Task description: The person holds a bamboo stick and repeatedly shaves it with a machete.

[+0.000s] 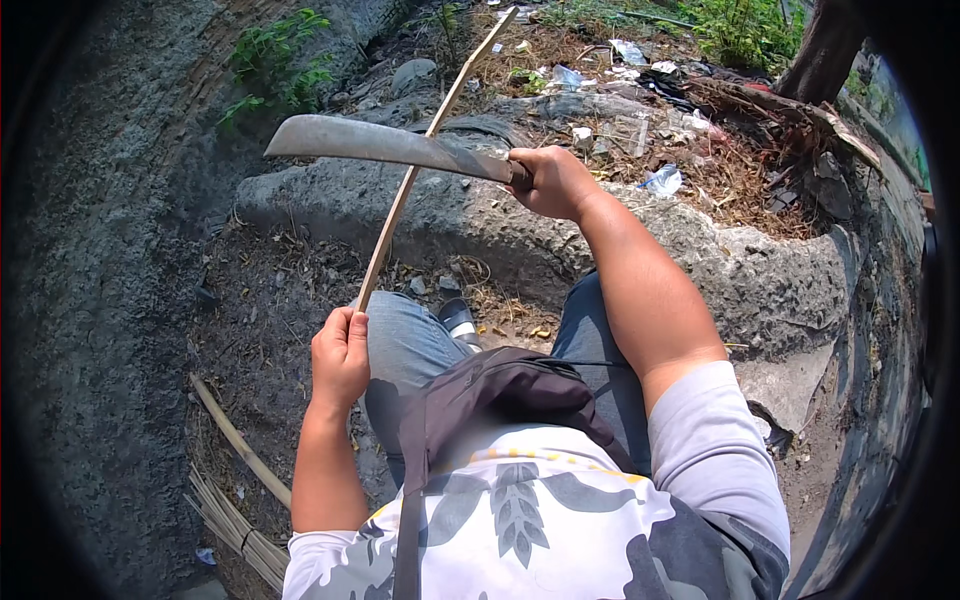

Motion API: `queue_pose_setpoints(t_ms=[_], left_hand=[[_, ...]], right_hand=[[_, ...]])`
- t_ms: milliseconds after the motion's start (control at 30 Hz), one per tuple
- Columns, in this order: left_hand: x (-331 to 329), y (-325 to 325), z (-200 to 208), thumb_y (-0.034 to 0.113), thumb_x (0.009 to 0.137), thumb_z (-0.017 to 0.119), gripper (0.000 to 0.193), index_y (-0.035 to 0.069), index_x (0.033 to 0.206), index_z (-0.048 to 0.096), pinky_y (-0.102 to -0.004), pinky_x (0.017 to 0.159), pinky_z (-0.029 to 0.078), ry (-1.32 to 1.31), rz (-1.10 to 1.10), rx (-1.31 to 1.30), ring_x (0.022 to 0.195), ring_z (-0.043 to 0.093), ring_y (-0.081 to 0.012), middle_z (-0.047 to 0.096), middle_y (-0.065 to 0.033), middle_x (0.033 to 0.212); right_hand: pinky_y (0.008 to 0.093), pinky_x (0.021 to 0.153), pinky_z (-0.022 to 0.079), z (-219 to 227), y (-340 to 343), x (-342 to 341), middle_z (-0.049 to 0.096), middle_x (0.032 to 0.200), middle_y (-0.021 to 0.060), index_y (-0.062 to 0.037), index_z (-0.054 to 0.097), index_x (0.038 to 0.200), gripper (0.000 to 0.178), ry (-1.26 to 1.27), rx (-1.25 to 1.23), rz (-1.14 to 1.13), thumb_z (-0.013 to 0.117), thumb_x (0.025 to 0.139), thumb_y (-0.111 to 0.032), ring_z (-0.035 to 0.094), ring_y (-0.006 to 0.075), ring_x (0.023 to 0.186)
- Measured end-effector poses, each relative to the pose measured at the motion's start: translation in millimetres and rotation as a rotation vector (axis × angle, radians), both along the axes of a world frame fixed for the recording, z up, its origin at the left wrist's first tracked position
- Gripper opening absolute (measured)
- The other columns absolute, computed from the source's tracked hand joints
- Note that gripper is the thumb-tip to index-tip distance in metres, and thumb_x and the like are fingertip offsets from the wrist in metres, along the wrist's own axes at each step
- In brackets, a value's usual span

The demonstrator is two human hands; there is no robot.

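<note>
My left hand (pixel 341 358) is closed round the lower end of a long, thin wooden strip (pixel 398 205), which slants up and away to the right. In my right hand (pixel 556 183) is the handle of a machete (pixel 385 146), gripped firmly. Its broad grey blade points left and crosses over the strip about midway along the strip's length. Whether the blade touches the wood or hovers just above it, I cannot tell. The handle is mostly hidden by my fingers.
A rough concrete ledge (pixel 640 235) runs across in front of my knees. A bundle of thin sticks (pixel 235 525) and a longer strip of wood (pixel 240 440) lie at lower left. Litter and dry leaves surround a tree trunk (pixel 822 55). A dark waist bag (pixel 510 395) rests on my lap.
</note>
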State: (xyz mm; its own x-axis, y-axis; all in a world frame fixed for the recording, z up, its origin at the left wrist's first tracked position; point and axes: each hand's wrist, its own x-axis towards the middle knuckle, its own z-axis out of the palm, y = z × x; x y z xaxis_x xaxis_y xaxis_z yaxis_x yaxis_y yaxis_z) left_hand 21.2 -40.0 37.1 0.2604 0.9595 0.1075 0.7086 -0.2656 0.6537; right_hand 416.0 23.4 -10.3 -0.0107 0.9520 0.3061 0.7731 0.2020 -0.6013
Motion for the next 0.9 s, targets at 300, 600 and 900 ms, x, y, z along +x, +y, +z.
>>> queue_pose_setpoints(t_ms=[300,600,900], left_hand=[[10,1,3,0.024,0.108,0.057,0.026,0.000,0.099,0.065,-0.0368,0.062,0.048,0.045,0.069,-0.027,0.064,0.058,-0.0206,0.064,-0.0109,0.072],[26,5,-1,0.022,0.107,0.058,0.023,0.001,0.102,0.066,-0.0362,0.063,0.048,0.000,0.010,-0.083,0.064,0.057,-0.0190,0.063,-0.0103,0.073],[20,25,-3,0.025,0.107,0.059,0.027,-0.001,0.102,0.066,-0.0333,0.060,0.045,-0.052,-0.019,-0.123,0.063,0.052,-0.0126,0.059,-0.0047,0.070]], right_hand=[[0.0492,0.077,0.056,2,-1,-33,0.073,0.088,0.0166,-0.0114,0.070,0.096,0.020,-0.179,-0.093,0.123,0.074,0.077,-0.018,0.071,0.0396,0.089],[0.0494,0.080,0.059,12,-5,-36,0.075,0.092,0.0132,-0.0165,0.073,0.097,0.025,-0.312,-0.168,0.112,0.072,0.073,-0.016,0.073,0.0357,0.094],[0.0520,0.072,0.055,-3,1,-24,0.071,0.083,0.0154,-0.0130,0.067,0.089,0.014,-0.303,-0.018,0.060,0.072,0.078,-0.019,0.070,0.0399,0.084]])
